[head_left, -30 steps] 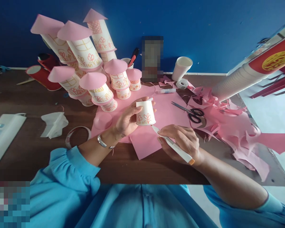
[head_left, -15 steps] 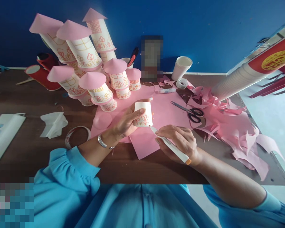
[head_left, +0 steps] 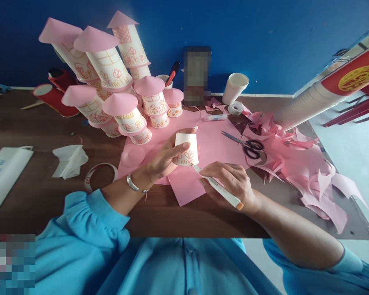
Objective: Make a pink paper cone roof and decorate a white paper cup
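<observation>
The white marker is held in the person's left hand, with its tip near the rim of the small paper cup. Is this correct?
Wrong hand: the head view shows the white marker in the person's right hand, with its tip near the rim of the small paper cup. The left hand holds that cup.

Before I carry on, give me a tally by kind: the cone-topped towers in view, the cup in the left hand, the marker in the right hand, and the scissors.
Cone-topped towers: 7
Cup in the left hand: 1
Marker in the right hand: 1
Scissors: 1 pair
Total: 10
</observation>
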Available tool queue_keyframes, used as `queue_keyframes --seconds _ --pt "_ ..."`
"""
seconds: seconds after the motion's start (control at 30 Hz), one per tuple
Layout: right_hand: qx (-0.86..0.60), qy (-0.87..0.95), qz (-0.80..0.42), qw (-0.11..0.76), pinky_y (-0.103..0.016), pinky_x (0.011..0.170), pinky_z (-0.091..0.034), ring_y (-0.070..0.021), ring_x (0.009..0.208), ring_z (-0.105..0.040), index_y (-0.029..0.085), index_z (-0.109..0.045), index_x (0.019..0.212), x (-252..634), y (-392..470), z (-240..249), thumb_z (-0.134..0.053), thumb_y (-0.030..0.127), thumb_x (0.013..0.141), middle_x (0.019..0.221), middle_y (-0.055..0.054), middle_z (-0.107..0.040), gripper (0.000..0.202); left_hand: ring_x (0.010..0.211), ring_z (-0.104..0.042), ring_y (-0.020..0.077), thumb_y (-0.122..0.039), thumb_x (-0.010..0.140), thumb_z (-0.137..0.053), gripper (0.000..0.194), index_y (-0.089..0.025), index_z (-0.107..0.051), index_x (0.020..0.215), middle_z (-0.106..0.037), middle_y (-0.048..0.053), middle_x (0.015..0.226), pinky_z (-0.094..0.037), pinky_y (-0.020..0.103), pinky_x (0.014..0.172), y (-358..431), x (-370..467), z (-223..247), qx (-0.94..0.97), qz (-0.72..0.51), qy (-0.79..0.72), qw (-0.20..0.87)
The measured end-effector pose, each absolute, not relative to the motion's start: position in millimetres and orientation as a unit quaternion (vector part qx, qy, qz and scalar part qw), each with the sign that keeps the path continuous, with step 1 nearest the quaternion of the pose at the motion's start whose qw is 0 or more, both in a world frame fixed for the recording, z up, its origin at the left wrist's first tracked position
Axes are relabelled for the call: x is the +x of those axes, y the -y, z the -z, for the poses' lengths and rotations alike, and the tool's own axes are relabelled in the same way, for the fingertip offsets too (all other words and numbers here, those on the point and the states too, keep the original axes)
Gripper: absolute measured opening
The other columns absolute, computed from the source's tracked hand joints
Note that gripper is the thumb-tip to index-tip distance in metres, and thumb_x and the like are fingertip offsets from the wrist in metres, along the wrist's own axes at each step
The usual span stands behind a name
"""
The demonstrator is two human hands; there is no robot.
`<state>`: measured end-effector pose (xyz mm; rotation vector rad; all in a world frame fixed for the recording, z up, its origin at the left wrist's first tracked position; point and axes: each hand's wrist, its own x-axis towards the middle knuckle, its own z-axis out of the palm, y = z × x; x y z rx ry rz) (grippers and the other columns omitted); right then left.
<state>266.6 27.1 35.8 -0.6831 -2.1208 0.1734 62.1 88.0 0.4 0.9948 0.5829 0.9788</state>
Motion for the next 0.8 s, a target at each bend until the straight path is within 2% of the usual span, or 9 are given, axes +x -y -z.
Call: queue_keyframes --seconds 0.23,0.4,0.53,0.63,0.8 --pt "-0.284 0.846 -0.05 0.448 -0.027 0.063 -0.061 -0.0165 0.071 -0.075 0.02 -0.061 0.108 267.4 -27.1 -38.4 -0.065 0.012 0.097 0.081 -0.003 -0.075 0.013 0.093 -0.067 0.0222 -0.049 0.086 -0.078 0.052 -0.03 -0.067 0.133 -0.072 0.006 0.108 -0.056 0.031 0.072 -89.2 61.9 -2.2 0.447 -0.448 -0.28 0.722" --pt "-0.287 0.849 -0.045 0.441 -0.026 0.059 -0.06 -0.0158 0.068 -0.075 0.02 -0.062 0.105 266.4 -28.9 -37.5 -0.066 0.012 0.097 0.081 -0.003 -0.076 0.012 0.103 -0.07 0.0256 -0.048 0.083 -0.08 0.053 -0.031 -0.068 0.132 -0.075 0.007 0.12 -0.058 0.033 0.078 -89.3 62.8 -6.1 0.437 -0.452 -0.282 0.725" --pt "-0.279 0.851 -0.052 0.441 -0.027 0.06 -0.061 -0.0173 0.067 -0.075 0.018 -0.062 0.103 266.8 -28.3 -36.6 -0.067 0.011 0.095 0.079 -0.004 -0.075 0.012 0.106 -0.071 0.0259 -0.047 0.083 -0.08 0.056 -0.031 -0.067 0.135 -0.074 0.007 0.128 -0.059 0.033 0.078 -90.4 63.4 -4.4 0.427 -0.459 -0.277 0.728" --pt "-0.267 0.849 -0.05 0.452 -0.028 0.062 -0.062 -0.0186 0.069 -0.076 0.016 -0.063 0.103 267.9 -27.8 -36.9 -0.068 0.009 0.093 0.078 -0.005 -0.075 0.013 0.115 -0.07 0.0279 -0.047 0.086 -0.078 0.056 -0.03 -0.065 0.138 -0.073 0.009 0.133 -0.059 0.034 0.084 -91.1 63.1 -2.0 0.424 -0.463 -0.267 0.731" --pt "-0.279 0.845 -0.043 0.454 -0.028 0.06 -0.06 -0.017 0.066 -0.073 0.018 -0.062 0.107 270.2 -28.1 -36.9 -0.067 0.005 0.092 0.08 -0.003 -0.075 0.02 0.121 -0.069 0.0287 -0.044 0.088 -0.077 0.057 -0.029 -0.063 0.141 -0.071 0.009 0.137 -0.06 0.035 0.09 -90.7 63.3 -3.5 0.414 -0.464 -0.256 0.74"
